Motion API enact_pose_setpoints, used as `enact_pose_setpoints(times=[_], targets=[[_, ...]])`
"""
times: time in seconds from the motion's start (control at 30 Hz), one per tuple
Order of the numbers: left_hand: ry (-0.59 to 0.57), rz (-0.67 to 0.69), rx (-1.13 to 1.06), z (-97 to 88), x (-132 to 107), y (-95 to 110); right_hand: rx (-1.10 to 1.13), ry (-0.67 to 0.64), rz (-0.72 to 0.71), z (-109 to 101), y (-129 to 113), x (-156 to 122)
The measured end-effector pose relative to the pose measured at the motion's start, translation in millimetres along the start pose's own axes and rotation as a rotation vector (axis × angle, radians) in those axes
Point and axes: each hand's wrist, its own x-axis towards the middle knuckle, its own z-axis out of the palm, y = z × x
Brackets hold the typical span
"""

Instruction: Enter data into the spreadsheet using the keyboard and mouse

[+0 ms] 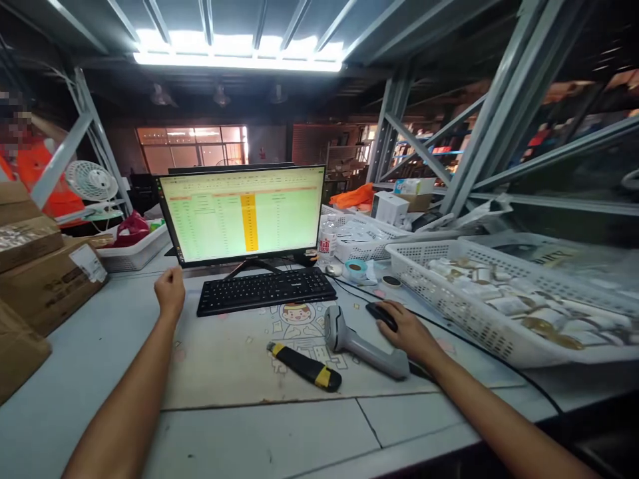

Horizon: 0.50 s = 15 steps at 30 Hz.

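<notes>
My right hand (410,330) rests over a black computer mouse (380,313) on the desk, right of the keyboard. My left hand (170,290) lies loosely curled on the desk, left of the black keyboard (266,289), holding nothing. A monitor (244,213) showing a green and orange spreadsheet stands behind the keyboard. A grey barcode scanner (357,342) lies just left of my right hand. A black and yellow utility knife (304,366) lies in front of the keyboard on a cardboard mat (229,362).
A white basket (499,303) with several small packets sits at the right. Cardboard boxes (44,279) stack at the left. Another white tray (137,253), a small fan (91,181), a tape roll (356,269) and metal racking (499,113) stand behind. A person in orange (30,166) is far left.
</notes>
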Motion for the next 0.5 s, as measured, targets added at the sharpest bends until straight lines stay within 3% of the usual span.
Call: enact_pose_setpoints(times=[0.07, 0.17, 0.5], targets=[[-0.087, -0.097, 0.085, 3.6, -7, -37, 0.003, -0.019, 0.005, -2, -4, -1], [-0.191, -0.184, 0.104, 0.3, -14, -64, 0.001, -0.037, 0.023, -6, -9, -3], [-0.283, -0.228, 0.11, 3.3, -7, -74, -0.01, -0.044, 0.011, -6, -8, -3]])
